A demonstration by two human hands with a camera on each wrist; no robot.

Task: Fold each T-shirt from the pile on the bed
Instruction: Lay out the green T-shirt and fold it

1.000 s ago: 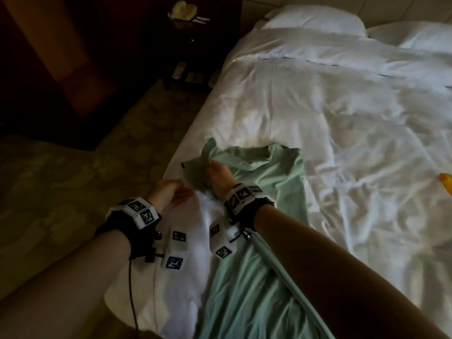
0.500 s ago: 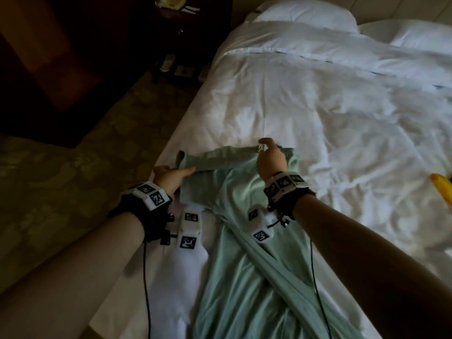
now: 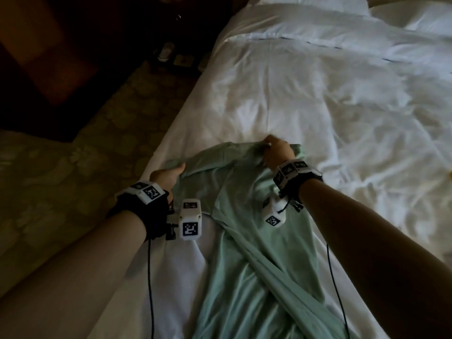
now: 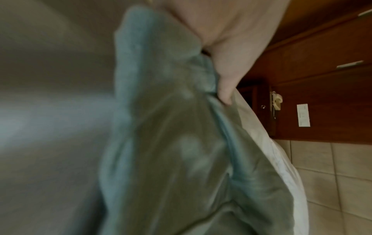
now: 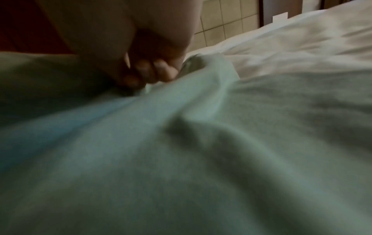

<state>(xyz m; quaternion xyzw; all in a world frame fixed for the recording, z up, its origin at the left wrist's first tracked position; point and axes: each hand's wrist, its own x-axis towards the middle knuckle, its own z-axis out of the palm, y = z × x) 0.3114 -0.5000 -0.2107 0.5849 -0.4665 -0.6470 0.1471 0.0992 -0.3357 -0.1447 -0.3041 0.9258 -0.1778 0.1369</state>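
Observation:
A pale green T-shirt (image 3: 254, 260) lies lengthwise on the white bed (image 3: 293, 89), its top end away from me and a fold of cloth crossing its lower half. My left hand (image 3: 168, 176) grips the shirt's left top corner at the bed's left edge; the left wrist view shows the thumb (image 4: 225, 89) pressed on the green cloth (image 4: 171, 143). My right hand (image 3: 277, 152) pinches the shirt's top right part near the collar. In the right wrist view the curled fingers (image 5: 153, 71) bunch the green cloth (image 5: 201, 143).
The bed's left edge (image 3: 156, 152) runs beside patterned carpet (image 3: 85, 133). Dark wooden furniture (image 3: 36, 45) and small items on the floor (image 3: 168, 51) stand at the upper left. Pillows (image 3: 318, 6) lie at the head. A yellow thing (image 3: 450, 176) peeks in at the right edge.
Both hands have moved apart, the right one up and to the right, the left one staying at the bed's edge. The shirt's top end is now stretched out wider between them.

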